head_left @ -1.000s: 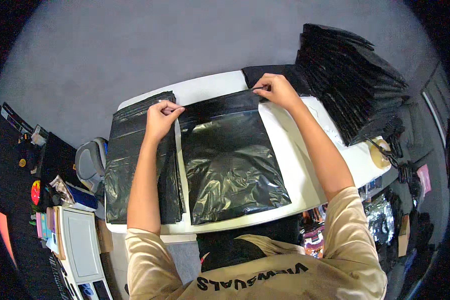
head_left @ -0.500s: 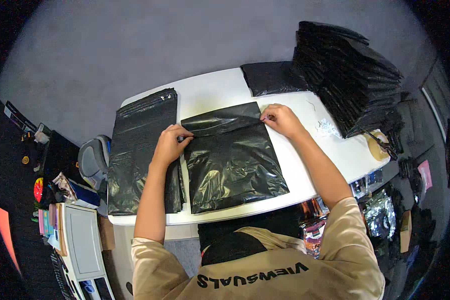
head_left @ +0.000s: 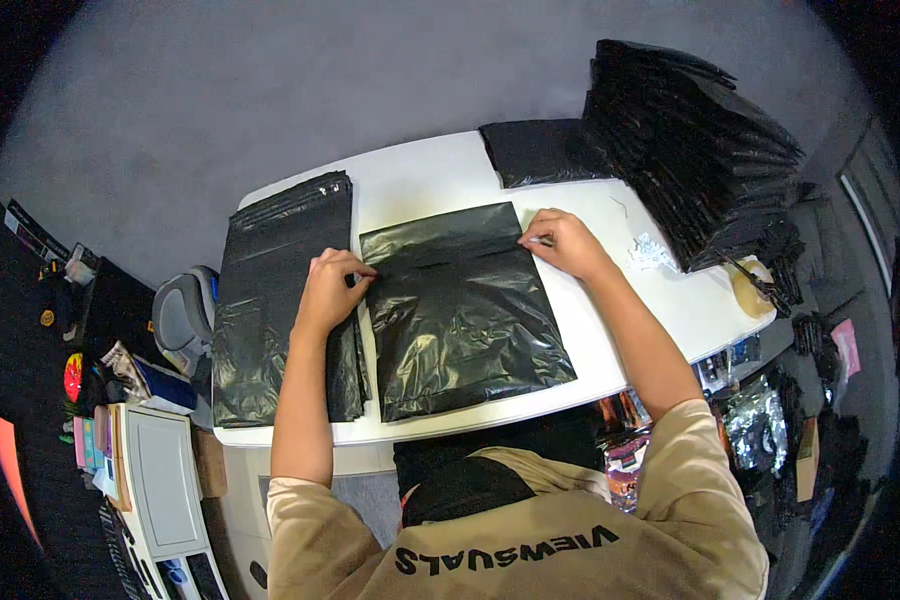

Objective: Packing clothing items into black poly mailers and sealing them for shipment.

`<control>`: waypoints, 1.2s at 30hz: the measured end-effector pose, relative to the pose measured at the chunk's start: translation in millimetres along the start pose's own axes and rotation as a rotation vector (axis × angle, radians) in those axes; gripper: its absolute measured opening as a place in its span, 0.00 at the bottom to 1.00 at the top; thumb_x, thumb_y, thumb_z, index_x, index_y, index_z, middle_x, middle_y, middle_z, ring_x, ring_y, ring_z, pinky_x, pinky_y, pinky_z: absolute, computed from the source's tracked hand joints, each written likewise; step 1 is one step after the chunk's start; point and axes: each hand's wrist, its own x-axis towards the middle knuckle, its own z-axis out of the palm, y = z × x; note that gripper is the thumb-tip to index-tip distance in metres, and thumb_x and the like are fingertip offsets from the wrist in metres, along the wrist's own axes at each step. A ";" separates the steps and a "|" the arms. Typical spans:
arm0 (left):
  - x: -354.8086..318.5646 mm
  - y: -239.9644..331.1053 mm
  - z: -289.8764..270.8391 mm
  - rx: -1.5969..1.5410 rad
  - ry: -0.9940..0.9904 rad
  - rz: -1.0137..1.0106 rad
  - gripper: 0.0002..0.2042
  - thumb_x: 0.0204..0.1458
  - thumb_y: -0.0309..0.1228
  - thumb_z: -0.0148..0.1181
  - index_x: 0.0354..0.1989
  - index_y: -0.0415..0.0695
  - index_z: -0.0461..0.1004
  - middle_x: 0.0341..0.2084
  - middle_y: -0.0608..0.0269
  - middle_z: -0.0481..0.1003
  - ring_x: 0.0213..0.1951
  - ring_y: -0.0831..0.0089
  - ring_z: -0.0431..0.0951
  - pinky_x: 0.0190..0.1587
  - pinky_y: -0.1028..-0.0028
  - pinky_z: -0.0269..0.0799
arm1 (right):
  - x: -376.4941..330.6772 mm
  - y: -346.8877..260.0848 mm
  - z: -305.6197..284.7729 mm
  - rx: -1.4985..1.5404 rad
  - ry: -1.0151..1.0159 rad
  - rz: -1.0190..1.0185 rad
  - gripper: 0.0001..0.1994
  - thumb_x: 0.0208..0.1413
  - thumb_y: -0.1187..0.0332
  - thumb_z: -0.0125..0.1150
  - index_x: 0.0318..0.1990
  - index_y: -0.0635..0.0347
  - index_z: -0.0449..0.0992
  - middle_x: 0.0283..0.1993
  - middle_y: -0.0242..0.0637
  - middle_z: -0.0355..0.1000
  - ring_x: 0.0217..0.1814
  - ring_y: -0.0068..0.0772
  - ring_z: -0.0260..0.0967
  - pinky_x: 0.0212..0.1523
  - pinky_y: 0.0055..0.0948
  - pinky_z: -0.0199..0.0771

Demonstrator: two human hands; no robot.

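Note:
A shiny black plastic bag (head_left: 465,310) lies flat on the white table in front of me, wrinkled over its lower half, with a crease running across its upper part. At that crease my left hand (head_left: 332,285) pinches the bag's left edge between thumb and fingertips. Opposite it, my right hand (head_left: 562,243) has its fingers closed on the right edge; a small pale sliver shows at those fingertips, too small to name. Left of the bag, close beside my left hand, is a stack of similar black plastic bags (head_left: 280,300).
More black bags (head_left: 545,152) lie at the table's far edge, beside a tall leaning pile of them (head_left: 680,150). White scraps (head_left: 652,252) and a tape roll (head_left: 752,288) with scissors sit at right. A grey chair (head_left: 182,318) and white cabinet (head_left: 160,480) stand left.
The bag's upper part, which bulged with a glossy fold, now lies smoother and flatter. My left hand has shifted slightly left; my right hand stays at the right edge.

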 end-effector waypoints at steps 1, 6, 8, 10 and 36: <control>0.1 -1.0 0.1 0.000 0.003 0.001 0.07 0.51 0.26 0.75 0.38 0.46 0.89 0.39 0.62 0.84 0.50 0.58 0.79 0.59 0.61 0.71 | -0.7 -1.6 0.0 -0.002 -0.004 0.013 0.07 0.55 0.76 0.73 0.42 0.59 0.89 0.40 0.39 0.80 0.41 0.39 0.78 0.44 0.35 0.80; -1.3 -6.5 0.6 -0.034 0.005 0.057 0.08 0.50 0.25 0.72 0.38 0.45 0.90 0.37 0.61 0.84 0.46 0.58 0.79 0.56 0.60 0.71 | -1.7 -10.4 -1.0 0.014 -0.007 0.053 0.08 0.55 0.75 0.74 0.43 0.58 0.89 0.40 0.38 0.80 0.40 0.38 0.78 0.44 0.34 0.81; -4.7 -8.9 -0.1 -0.029 0.007 0.054 0.08 0.50 0.25 0.72 0.38 0.45 0.90 0.36 0.61 0.84 0.46 0.58 0.79 0.56 0.60 0.71 | -1.5 -16.2 -0.2 0.056 -0.013 0.084 0.08 0.55 0.75 0.75 0.43 0.58 0.89 0.41 0.38 0.80 0.40 0.38 0.79 0.44 0.34 0.81; -1.9 -4.6 1.1 -0.030 0.014 0.075 0.08 0.50 0.25 0.73 0.38 0.45 0.90 0.36 0.60 0.84 0.45 0.57 0.79 0.55 0.60 0.72 | -5.3 -9.5 -1.8 0.051 -0.011 0.080 0.07 0.54 0.74 0.74 0.41 0.57 0.88 0.40 0.38 0.81 0.43 0.40 0.79 0.46 0.36 0.81; -4.6 -0.9 -5.9 -0.075 -0.012 0.030 0.07 0.47 0.23 0.73 0.36 0.44 0.89 0.36 0.59 0.84 0.45 0.57 0.80 0.55 0.60 0.74 | -3.3 -11.6 -8.0 0.061 -0.103 0.069 0.05 0.56 0.75 0.74 0.40 0.60 0.88 0.39 0.39 0.80 0.41 0.38 0.80 0.44 0.35 0.80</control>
